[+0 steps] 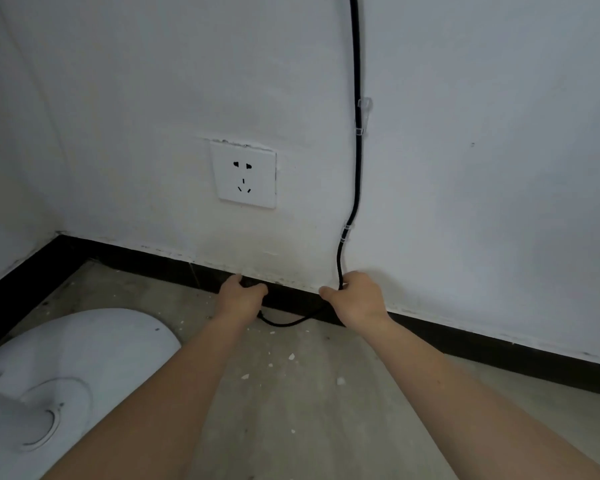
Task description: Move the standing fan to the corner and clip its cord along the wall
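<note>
A black cord (358, 161) runs down the white wall, held by two clear clips: an upper clip (363, 114) and a lower clip (345, 232). Below the lower clip the cord drops to my right hand (354, 297), which grips it at the top of the baseboard. From there the cord sags in a loop over the floor to my left hand (241, 294), which is closed on its end against the baseboard; what sits inside that hand is hidden. The fan's white round base (66, 372) rests on the floor at lower left, near the corner.
A white wall socket (245, 176) sits left of the cord, with nothing plugged in. A black baseboard (465, 344) lines both walls, meeting at the corner (58, 233). Small white chips litter the grey floor (291, 393).
</note>
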The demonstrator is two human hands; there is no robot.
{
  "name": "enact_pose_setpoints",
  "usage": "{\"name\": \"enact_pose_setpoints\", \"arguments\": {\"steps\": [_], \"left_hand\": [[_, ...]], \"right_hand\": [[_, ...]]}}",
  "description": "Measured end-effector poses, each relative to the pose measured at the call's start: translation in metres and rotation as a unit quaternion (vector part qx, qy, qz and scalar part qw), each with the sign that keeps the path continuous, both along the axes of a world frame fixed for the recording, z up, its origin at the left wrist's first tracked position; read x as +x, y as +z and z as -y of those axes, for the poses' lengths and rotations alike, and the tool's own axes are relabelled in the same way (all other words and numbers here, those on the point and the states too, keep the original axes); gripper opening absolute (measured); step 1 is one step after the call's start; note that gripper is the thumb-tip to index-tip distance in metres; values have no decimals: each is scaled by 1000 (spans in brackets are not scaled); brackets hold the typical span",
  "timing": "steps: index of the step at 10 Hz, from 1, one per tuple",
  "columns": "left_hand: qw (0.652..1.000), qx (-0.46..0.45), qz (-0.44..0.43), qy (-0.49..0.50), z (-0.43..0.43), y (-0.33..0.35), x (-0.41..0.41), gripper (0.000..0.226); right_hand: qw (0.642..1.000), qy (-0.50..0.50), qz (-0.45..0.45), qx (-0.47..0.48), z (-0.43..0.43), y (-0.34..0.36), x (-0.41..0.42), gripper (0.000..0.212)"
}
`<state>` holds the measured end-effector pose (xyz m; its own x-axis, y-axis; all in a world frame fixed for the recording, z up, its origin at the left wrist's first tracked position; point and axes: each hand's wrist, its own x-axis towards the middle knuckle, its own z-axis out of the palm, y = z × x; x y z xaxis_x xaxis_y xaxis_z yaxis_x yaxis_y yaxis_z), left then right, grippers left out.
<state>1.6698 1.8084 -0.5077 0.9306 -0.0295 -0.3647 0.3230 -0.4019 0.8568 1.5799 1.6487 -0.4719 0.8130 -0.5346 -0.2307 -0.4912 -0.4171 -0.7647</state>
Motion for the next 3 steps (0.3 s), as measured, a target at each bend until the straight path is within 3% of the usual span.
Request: {"name": "enact_pose_setpoints", "arguments": {"steps": [1, 3], "left_hand": [[996, 46, 54, -47, -1, 20, -11, 56], [969, 81, 223, -68, 5, 62, -22, 41]], "right_hand": [[1000, 4, 10, -18, 4, 14, -6, 28], [997, -34, 76, -1, 16, 43, -13, 47]]}}
